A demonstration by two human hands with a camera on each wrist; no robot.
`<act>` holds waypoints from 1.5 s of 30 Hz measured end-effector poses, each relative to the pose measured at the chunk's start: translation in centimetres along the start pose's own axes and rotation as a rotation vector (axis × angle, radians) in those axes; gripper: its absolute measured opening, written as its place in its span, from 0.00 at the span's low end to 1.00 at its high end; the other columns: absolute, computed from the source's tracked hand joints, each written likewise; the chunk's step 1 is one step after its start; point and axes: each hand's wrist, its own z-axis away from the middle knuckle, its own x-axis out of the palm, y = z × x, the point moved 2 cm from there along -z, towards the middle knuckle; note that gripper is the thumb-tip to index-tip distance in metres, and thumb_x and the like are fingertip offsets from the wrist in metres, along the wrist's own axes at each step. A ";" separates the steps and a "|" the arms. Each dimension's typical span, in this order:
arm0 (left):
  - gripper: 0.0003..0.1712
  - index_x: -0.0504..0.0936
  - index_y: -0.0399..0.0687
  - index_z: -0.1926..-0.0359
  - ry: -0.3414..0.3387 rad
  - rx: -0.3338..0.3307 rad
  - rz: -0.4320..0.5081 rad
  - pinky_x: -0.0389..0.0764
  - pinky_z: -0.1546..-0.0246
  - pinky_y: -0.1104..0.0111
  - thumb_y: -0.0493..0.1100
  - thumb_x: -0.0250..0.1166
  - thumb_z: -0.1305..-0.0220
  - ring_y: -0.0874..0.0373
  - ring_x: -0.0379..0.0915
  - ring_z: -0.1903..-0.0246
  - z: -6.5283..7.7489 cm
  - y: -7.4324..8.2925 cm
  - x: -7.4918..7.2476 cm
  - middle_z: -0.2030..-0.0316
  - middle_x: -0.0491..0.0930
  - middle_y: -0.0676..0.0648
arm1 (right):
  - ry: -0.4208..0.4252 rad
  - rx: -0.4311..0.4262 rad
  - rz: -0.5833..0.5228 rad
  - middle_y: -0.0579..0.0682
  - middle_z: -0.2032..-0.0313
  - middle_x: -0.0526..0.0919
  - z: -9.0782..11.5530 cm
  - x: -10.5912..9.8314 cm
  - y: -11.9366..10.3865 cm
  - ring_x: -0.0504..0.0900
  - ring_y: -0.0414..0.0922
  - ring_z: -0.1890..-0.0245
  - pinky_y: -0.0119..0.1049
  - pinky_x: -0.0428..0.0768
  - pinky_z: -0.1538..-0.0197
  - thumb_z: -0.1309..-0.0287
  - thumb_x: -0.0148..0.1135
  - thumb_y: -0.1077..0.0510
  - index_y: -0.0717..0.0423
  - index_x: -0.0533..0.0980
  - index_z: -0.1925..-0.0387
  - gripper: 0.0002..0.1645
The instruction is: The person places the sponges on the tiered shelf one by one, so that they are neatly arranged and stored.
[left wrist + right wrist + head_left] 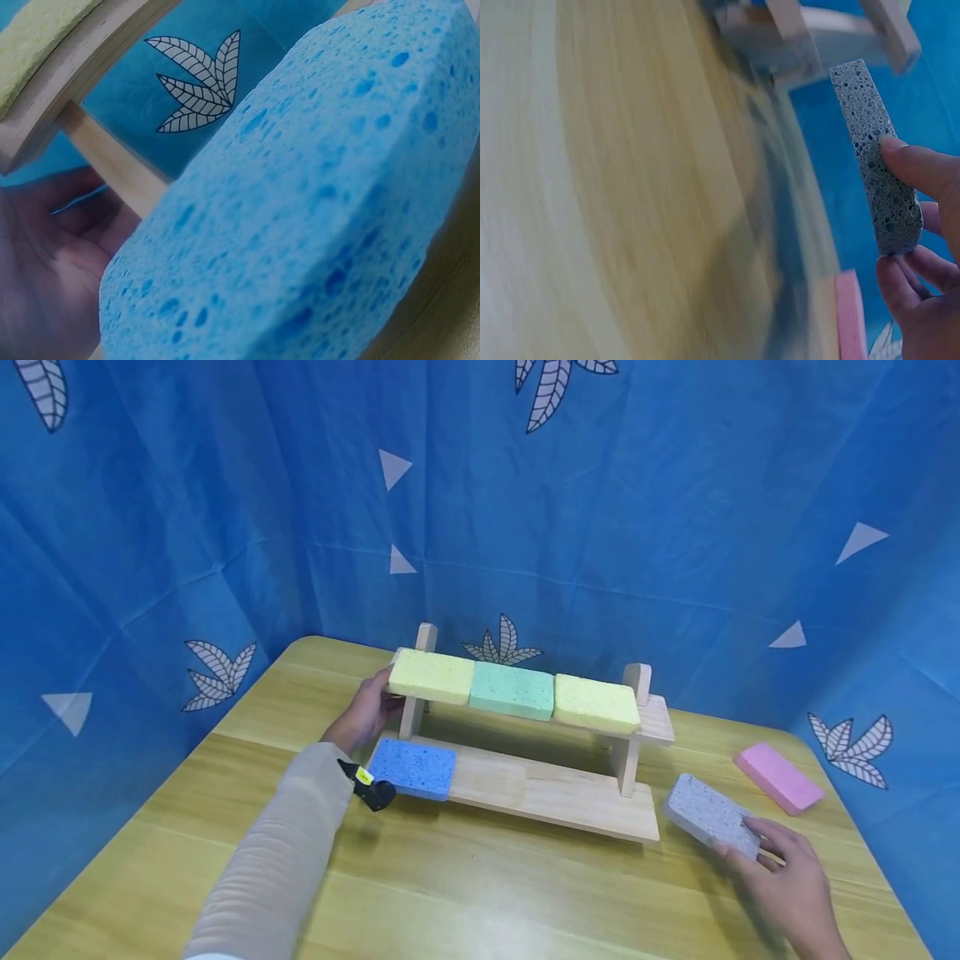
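My right hand point(791, 877) pinches a grey speckled sponge point(708, 814) by its near end, thumb on one side and fingers on the other. In the right wrist view the grey sponge point(874, 157) is seen edge-on, held above the table. My left hand point(365, 714) grips the left end of a two-tier wooden rack point(540, 789), its fingers passing behind the upright point(112, 157). On the upper shelf lie a yellow sponge point(431, 675), a green sponge point(512, 690) and another yellow sponge point(596, 702), side by side. A blue sponge point(414, 767) lies at the lower shelf's left end.
A pink sponge point(778, 777) lies on the wooden table point(480, 893) near its right edge, beyond the grey one. A blue curtain point(675, 527) with leaf prints hangs behind and on both sides. The upper shelf's bare right end point(656, 720) sticks out past the upright.
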 end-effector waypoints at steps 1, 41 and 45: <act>0.34 0.58 0.39 0.31 -0.004 0.005 -0.006 0.61 0.35 0.54 0.57 0.37 0.26 0.42 0.60 0.37 0.0 0.0 0.0 0.40 0.64 0.37 | 0.006 -0.022 -0.011 0.68 0.41 0.62 0.2 0.1 -0.4 0.73 0.41 0.54 0.07 0.66 0.67 0.46 0.68 0.47 0.70 0.68 0.41 0.40; 0.34 0.57 0.40 0.30 0.004 -0.011 -0.007 0.62 0.35 0.55 0.57 0.36 0.26 0.41 0.59 0.37 0.1 -0.1 0.2 0.37 0.61 0.35 | -0.135 -0.334 -0.247 0.59 0.45 0.70 1.7 7.8 -9.7 0.81 0.55 0.56 0.20 0.77 0.56 0.57 0.75 0.62 0.67 0.75 0.48 0.32; 0.34 0.58 0.40 0.31 0.010 -0.014 0.000 0.63 0.35 0.55 0.58 0.37 0.26 0.41 0.59 0.36 0.1 0.0 0.2 0.38 0.62 0.35 | -0.161 -0.349 -0.232 0.59 0.44 0.69 1.6 8.3 -10.2 0.81 0.55 0.54 0.22 0.77 0.54 0.56 0.74 0.62 0.66 0.75 0.47 0.32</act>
